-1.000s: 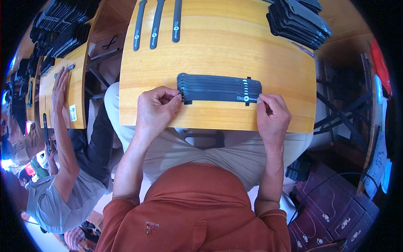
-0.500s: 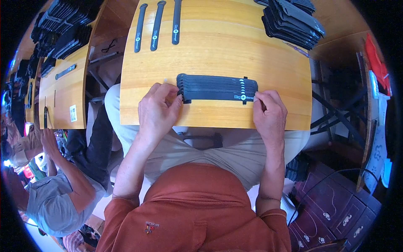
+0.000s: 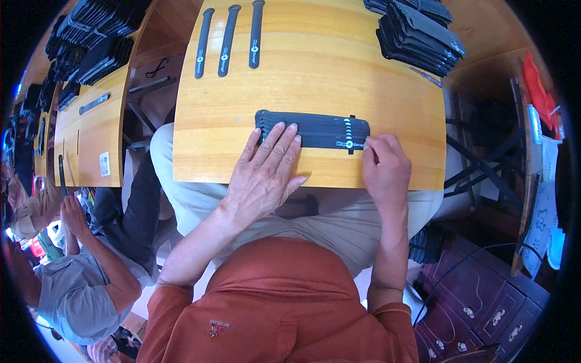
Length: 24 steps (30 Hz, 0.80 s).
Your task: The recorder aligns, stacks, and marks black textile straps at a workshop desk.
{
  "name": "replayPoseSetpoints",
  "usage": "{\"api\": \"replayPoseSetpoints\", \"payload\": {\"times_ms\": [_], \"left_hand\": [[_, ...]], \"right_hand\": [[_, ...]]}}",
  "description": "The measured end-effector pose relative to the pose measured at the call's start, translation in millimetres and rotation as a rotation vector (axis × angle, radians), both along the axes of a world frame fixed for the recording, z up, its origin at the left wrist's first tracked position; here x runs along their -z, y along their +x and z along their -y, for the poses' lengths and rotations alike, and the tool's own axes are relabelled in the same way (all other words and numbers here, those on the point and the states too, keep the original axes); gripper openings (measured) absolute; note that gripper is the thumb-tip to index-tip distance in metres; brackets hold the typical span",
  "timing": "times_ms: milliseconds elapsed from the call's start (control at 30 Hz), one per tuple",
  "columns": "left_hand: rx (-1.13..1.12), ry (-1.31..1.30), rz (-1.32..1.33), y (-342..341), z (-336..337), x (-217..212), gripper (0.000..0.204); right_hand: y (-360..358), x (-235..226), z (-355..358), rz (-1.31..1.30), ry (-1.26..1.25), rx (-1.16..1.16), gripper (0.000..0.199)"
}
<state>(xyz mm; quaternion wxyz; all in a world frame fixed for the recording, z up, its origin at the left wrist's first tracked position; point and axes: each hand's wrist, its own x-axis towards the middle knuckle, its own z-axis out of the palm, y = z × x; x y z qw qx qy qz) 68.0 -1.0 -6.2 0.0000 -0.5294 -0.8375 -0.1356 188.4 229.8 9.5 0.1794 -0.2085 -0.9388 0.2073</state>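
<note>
A fanned row of overlapping black straps (image 3: 321,124) lies crosswise on the wooden table in front of me. Each strap has a pale printed mark near its right end, and small dark tabs stick out above and below there. Fingers stretched out, my left hand (image 3: 264,166) rests over the left part of the row and hides the near strap's left end. At the opposite end, my right hand (image 3: 387,166) is closed, thumb and fingertips pinching the right tip of the nearest strap.
Three single black straps (image 3: 226,42) lie lengthwise at the far left of the table (image 3: 315,78). A thick pile of black straps (image 3: 417,39) and a thin pen-like tool (image 3: 425,77) are at the far right. Leftward, a co-worker (image 3: 85,290) sits at another table (image 3: 85,139) with stacked straps.
My left hand has gone from pinching the left end of the row to lying flat over the straps, further right. My right hand stays at the right tip.
</note>
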Motion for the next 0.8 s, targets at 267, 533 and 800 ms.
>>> {"api": "replayPoseSetpoints", "payload": {"times_ms": [267, 533, 800], "left_hand": [[0.006, -0.010, 0.005, -1.0, -0.4, -1.2, 0.068], [0.015, -0.059, 0.003, -11.8, 15.8, -4.4, 0.070], [0.064, -0.119, 0.019, -28.6, 37.8, -11.8, 0.069]], "right_hand": [[-17.7, 9.6, 54.7, 0.091, 0.295, -0.242, 0.038], [12.2, 18.8, 26.6, 0.123, 0.203, -0.188, 0.049], [20.1, 19.8, 21.4, 0.102, 0.206, -0.164, 0.050]]}}
